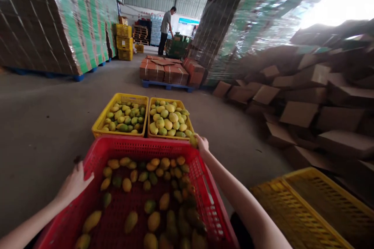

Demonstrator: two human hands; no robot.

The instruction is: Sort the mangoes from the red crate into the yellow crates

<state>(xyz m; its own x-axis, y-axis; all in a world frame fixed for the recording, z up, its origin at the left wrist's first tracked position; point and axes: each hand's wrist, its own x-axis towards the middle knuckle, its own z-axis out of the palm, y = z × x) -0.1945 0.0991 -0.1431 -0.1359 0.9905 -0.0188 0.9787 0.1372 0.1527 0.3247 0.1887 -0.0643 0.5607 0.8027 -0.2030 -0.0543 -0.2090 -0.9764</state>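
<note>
A big red plastic crate (pixel 163 148) stands right in front of me, with many yellow and green mangoes (pixel 153 221) spread over its bottom. My right hand (pixel 202 143) is closed around a yellow-green mango (pixel 193 140) above the crate's far right corner. At the left rim, my left hand (pixel 73 183) has its thumb stretched away from the fingers. A small dark blurred thing (pixel 77 159) shows just past those fingertips; whether they touch it I cannot tell. Beyond the red crate, two yellow crates, one on the left (pixel 101 118) and one on the right (pixel 149 124), hold mangoes.
Another yellow crate (pixel 284 181) is at the lower right. Cardboard boxes (pixel 300 113) lie heaped along the right. Wrapped pallet stacks rise on the left (pixel 84 19) and right (pixel 242 27). Farther back are boxes on a blue pallet (pixel 168 85) and a standing person (pixel 165 27).
</note>
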